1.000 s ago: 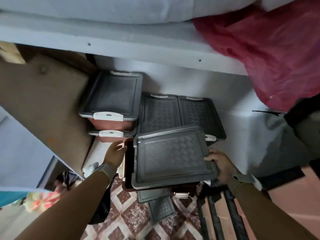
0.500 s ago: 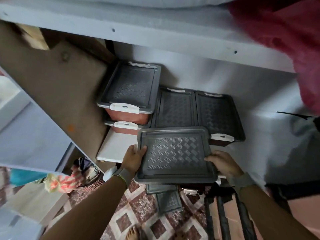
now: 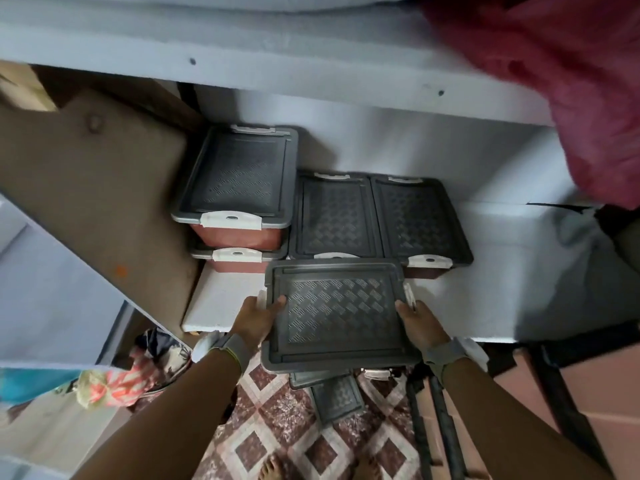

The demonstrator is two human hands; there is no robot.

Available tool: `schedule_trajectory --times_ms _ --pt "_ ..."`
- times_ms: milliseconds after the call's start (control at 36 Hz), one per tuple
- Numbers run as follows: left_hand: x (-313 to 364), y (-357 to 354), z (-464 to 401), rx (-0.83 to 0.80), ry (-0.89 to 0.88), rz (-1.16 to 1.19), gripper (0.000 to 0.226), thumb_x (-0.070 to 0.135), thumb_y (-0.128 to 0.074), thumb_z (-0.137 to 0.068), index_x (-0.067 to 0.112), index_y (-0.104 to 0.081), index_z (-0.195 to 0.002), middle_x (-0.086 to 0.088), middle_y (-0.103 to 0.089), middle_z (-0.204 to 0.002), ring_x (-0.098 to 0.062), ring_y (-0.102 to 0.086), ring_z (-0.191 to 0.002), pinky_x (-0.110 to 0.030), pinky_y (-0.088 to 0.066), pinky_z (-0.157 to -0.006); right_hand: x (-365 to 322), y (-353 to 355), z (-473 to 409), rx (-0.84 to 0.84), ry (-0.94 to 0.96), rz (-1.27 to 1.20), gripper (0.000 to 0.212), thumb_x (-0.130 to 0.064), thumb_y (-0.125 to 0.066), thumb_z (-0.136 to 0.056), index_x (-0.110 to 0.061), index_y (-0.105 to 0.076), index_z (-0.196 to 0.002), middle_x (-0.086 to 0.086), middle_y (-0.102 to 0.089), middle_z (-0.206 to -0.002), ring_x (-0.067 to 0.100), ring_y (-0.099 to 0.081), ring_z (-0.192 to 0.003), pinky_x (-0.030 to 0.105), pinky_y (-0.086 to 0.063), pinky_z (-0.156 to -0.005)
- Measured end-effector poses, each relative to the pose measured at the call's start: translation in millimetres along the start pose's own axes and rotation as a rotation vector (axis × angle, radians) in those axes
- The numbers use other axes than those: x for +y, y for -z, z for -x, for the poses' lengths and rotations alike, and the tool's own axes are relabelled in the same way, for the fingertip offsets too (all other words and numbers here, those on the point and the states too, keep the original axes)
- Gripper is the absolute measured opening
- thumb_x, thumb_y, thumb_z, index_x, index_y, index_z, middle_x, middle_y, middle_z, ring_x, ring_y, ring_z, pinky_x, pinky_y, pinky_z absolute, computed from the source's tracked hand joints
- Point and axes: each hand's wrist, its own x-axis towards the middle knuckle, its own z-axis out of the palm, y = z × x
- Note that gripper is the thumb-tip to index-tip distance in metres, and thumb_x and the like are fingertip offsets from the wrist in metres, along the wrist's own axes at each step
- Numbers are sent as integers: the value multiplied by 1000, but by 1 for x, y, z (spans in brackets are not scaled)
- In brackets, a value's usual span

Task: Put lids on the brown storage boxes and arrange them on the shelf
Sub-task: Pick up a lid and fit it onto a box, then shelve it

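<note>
Both hands hold one lidded box level at the front edge of the shelf. Left hand grips the box's left rim, thumb lying over the lid edge. Right hand grips the right rim the same way, beside a white latch. Holding opposite sides keeps the box flat and probably keeps the lid seated while it is slid in.

Relative to the held box:
- Behind and left: a stack of two lidded boxes, white latches facing out, brown walls visible.
- Directly behind: a single lidded box, nearly touching the held one.
- Behind and right: another single box, side by side with the middle one.
- Below, on the tiled floor: two loose lids, partly hidden under the held box.
- Left: a brown board leaning against the shelf.
- Above right: red cloth hanging over the upper ledge.

Judgement: lid appears fitted; placing step in hand. The most likely slot is on top of the middle box, to match the stack. Risk: the box's rear edge catching the middle box's front latch.
</note>
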Motion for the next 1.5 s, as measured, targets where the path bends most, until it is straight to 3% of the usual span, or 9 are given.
schedule_trajectory --times_ms 111,194,389,833,1000,1083,1194,1333,1500 --pt "-3 7 -1 -119 54 19 55 50 -76 -83 5 -65 -113 -21 -73 -109 -40 -69 -103 -56 -55 -93 4 10 5 -122 -64 -97 48 -31 -48 -103 13 -55 -123 27 -61 -124 38 -61 -111 25 -56 -75" --pt "1 6 -2 -124 1 -14 49 48 -74 -85 5 -68 -109 -19 -75 -106 -38 -72 -98 -58 -55 -93 4 18 9 -267 -228 -149 29 -41 -51 -101 -18 -63 -113 1 -68 -111 21 -65 -94 29 -52 -58" --pt "3 -1 -3 -12 -69 -108 59 61 -71 -75 7 -72 -99 -12 -78 -91 -34 -74 -86 -54 -58 -86 8 2 11 -67 -27 -163 46 -32 -51 -101 5 -53 -128 21 -60 -128 38 -56 -122 53 -42 -108" --pt "20 -23 8 115 -79 -514 36 44 -51 -98 12 -37 -106 -14 -58 -102 -33 -57 -91 -36 -36 -81 -18 -23 21 163 -61 202 47 -26 -41 -105 4 -35 -141 30 -48 -138 43 -48 -127 44 -39 -104" --pt "21 -1 6 -162 96 152 48 51 -53 -97 10 -68 -114 -16 -74 -102 -33 -73 -92 -45 -61 -83 -16 -9 11 -4 -60 19 50 -32 -35 -106 2 -38 -143 24 -47 -141 38 -45 -132 45 -34 -110" --pt "6 10 7 -184 98 290 36 39 -51 -101 15 -75 -109 -15 -75 -107 -26 -75 -95 -40 -62 -76 0 2 5 3 -1 -178 36 -16 -39 -106 7 -56 -129 7 -64 -106 7 -64 -101 39 -36 -111" --pt "-4 14 9 -185 -4 158 37 43 -49 -102 23 -62 -131 -6 -66 -131 -27 -57 -125 -52 -44 -109 15 4 3 -23 -13 -188 26 -43 -52 -99 -29 -73 -106 -3 -68 -117 13 -60 -101 32 -42 -99" --pt "-2 13 11 -82 -169 -125 33 47 -54 -99 18 -69 -95 11 -68 -81 -19 -56 -83 -32 -47 -73 17 4 2 -4 10 -123 57 -47 -47 -100 6 -61 -118 21 -64 -125 33 -59 -116 41 -42 -105" --pt "-3 2 7 60 -275 -468 41 52 -44 -101 15 -58 -109 -5 -67 -99 -27 -62 -92 -38 -45 -82 3 -10 2 174 80 311 46 -35 -45 -104 8 -60 -97 29 -64 -102 40 -60 -100 37 -40 -77"
